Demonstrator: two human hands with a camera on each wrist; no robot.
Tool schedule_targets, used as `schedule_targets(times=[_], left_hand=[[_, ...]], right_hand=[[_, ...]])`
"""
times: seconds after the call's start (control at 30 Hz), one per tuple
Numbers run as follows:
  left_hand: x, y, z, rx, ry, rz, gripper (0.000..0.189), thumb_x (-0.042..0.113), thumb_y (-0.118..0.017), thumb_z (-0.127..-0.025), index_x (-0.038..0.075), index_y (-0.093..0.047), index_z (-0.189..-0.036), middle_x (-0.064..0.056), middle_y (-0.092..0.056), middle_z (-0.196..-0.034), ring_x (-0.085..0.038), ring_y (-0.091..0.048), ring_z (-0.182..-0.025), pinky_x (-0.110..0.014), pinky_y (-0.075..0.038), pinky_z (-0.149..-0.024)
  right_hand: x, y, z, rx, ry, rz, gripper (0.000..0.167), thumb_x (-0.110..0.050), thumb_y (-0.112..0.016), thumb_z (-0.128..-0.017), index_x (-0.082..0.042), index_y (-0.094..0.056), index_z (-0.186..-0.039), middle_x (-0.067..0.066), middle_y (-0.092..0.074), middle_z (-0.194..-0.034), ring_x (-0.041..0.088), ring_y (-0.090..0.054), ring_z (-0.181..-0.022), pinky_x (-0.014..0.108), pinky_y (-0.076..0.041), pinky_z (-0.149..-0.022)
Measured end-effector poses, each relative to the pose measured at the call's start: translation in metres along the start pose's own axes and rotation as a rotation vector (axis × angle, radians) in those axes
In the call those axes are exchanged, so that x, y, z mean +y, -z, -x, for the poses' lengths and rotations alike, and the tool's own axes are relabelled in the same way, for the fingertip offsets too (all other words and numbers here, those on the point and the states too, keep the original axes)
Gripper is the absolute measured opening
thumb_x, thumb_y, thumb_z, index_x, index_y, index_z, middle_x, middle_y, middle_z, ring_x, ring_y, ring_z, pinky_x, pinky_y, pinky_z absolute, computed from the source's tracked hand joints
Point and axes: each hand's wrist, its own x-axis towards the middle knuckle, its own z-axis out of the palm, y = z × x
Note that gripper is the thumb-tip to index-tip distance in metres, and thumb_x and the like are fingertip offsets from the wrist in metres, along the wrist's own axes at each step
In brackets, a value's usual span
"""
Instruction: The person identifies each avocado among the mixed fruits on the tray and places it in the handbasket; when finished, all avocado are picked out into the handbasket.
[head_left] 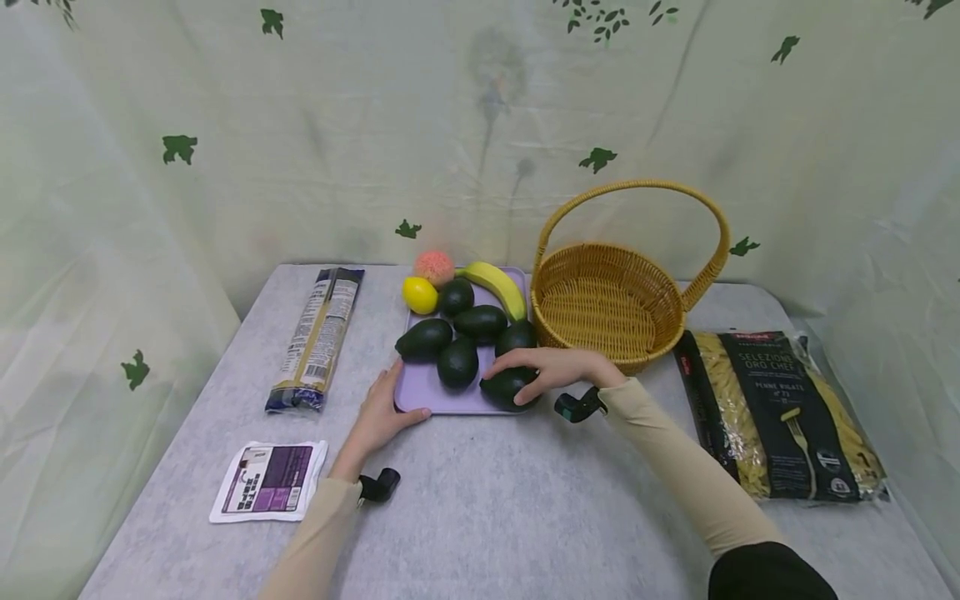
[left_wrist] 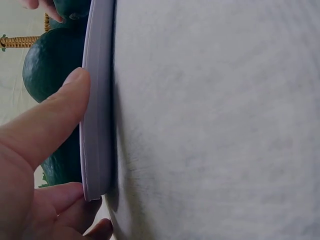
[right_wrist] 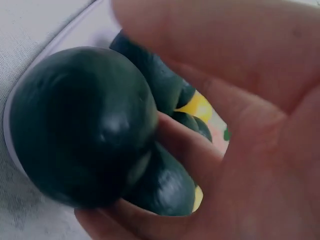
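Observation:
A lilac tray (head_left: 422,395) bears several dark green avocados (head_left: 457,363), a banana (head_left: 497,285), a yellow lemon (head_left: 419,296) and a pinkish round fruit (head_left: 433,267). My left hand (head_left: 380,414) holds the tray's near left corner; in the left wrist view the thumb (left_wrist: 65,107) lies against the rim and the fingers bend around the corner. At the near right of the tray, my right hand (head_left: 561,367) grips an avocado (head_left: 502,389) from above. That avocado (right_wrist: 82,125) fills much of the right wrist view, with fingers along its far side.
Right behind the tray stands a wicker basket (head_left: 607,310) with a tall handle. A bag of penne pasta (head_left: 783,417) lies far right. On the left are a long pasta packet (head_left: 315,342) and a white-and-purple pouch (head_left: 270,482). A pale curtain (head_left: 337,125) hangs behind the table.

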Motion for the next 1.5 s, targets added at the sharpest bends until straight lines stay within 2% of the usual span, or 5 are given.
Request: schedule_targets(times=[0.27,0.57,0.8,1.07,1.5], left_hand=[[0.003,0.001,0.000,-0.015,0.023,-0.008,0.097,0.026,-0.075,-0.084,-0.003,-0.012,-0.151,-0.024,-0.012,-0.156,-0.045,-0.004,-0.141,-0.058,-0.006,-0.112],[0.003,0.002,0.001,-0.032,0.047,-0.020,0.097,0.026,-0.074,-0.084,-0.003,-0.011,-0.151,-0.024,-0.012,-0.155,-0.043,-0.002,-0.142,-0.059,-0.005,-0.112],[0.004,0.002,0.001,-0.030,0.047,-0.014,0.096,0.024,-0.075,-0.084,-0.003,-0.011,-0.151,-0.024,-0.011,-0.156,-0.044,-0.002,-0.142,-0.058,-0.006,-0.112],[0.004,0.001,0.001,-0.015,0.029,-0.028,0.096,0.024,-0.076,-0.083,-0.006,-0.013,-0.150,-0.025,-0.013,-0.155,-0.045,-0.004,-0.141,-0.061,-0.007,-0.111],[0.008,0.003,0.003,-0.014,0.031,-0.022,0.095,0.022,-0.076,-0.083,-0.007,-0.014,-0.150,-0.026,-0.014,-0.154,-0.046,-0.005,-0.141,-0.059,-0.007,-0.112]], right_hand=[[0.000,-0.009,-0.007,0.003,-0.052,0.131,0.049,-0.007,-0.065,-0.085,-0.013,-0.057,-0.133,0.012,-0.041,-0.144,0.026,-0.033,-0.135,0.045,-0.026,-0.110],[0.005,0.000,0.011,0.118,-0.006,-0.175,0.049,-0.010,-0.067,-0.088,-0.019,-0.055,-0.135,-0.003,-0.047,-0.141,0.017,-0.042,-0.126,0.038,-0.037,-0.102],[0.003,0.025,0.043,0.285,-0.071,-0.314,0.049,-0.023,-0.064,-0.092,-0.025,-0.051,-0.139,-0.002,-0.041,-0.144,0.023,-0.041,-0.123,0.043,-0.039,-0.096],[0.021,0.056,0.073,0.478,-0.128,-0.532,0.052,-0.018,-0.060,-0.095,-0.018,-0.043,-0.144,0.009,-0.036,-0.145,0.031,-0.047,-0.120,0.045,-0.047,-0.092],[0.058,0.099,0.074,0.601,-0.208,-0.646,0.055,-0.013,-0.052,-0.099,-0.014,-0.031,-0.150,0.017,-0.025,-0.147,0.027,-0.048,-0.115,0.050,-0.046,-0.092]])
